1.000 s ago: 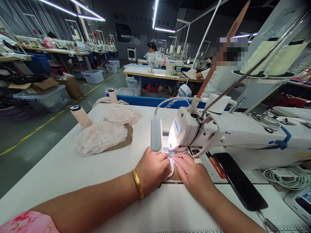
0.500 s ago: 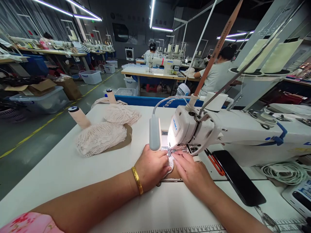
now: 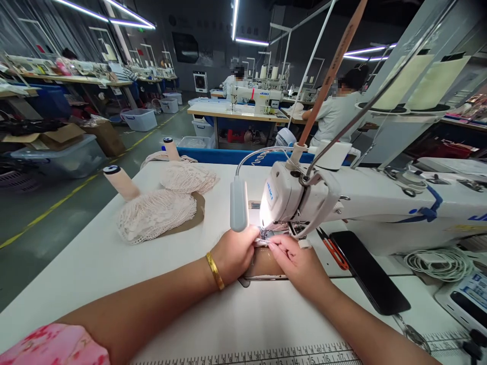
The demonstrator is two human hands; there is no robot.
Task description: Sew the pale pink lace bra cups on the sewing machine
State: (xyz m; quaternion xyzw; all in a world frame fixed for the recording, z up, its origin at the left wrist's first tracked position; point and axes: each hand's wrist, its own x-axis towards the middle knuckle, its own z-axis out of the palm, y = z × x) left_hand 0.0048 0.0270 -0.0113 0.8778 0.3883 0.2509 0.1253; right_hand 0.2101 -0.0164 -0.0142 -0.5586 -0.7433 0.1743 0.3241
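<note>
At the needle of a white sewing machine [image 3: 342, 200], a person's left hand [image 3: 232, 253] and right hand [image 3: 297, 263] meet over a small lace piece [image 3: 264, 238], the fingers of both pinched on its edge just under the machine head, above a tan panel [image 3: 262, 263] lying flat on the tabletop [image 3: 95, 263]. A grey gooseneck lamp [image 3: 239, 204] hangs at 12 o'clock from the left hand, almost touching its knuckles and crowding the view of the work. At 10 o'clock, well apart, sit two heaps of cream lace [image 3: 155, 215] and two thread cones [image 3: 119, 181]. At 3 o'clock from the right hand lie orange snips [image 3: 335, 251] and a dark phone [image 3: 367, 271], with a coiled white cable [image 3: 437, 261] beyond. A gold bangle [image 3: 215, 271] circles the left wrist. Other people sew at benches behind.
</note>
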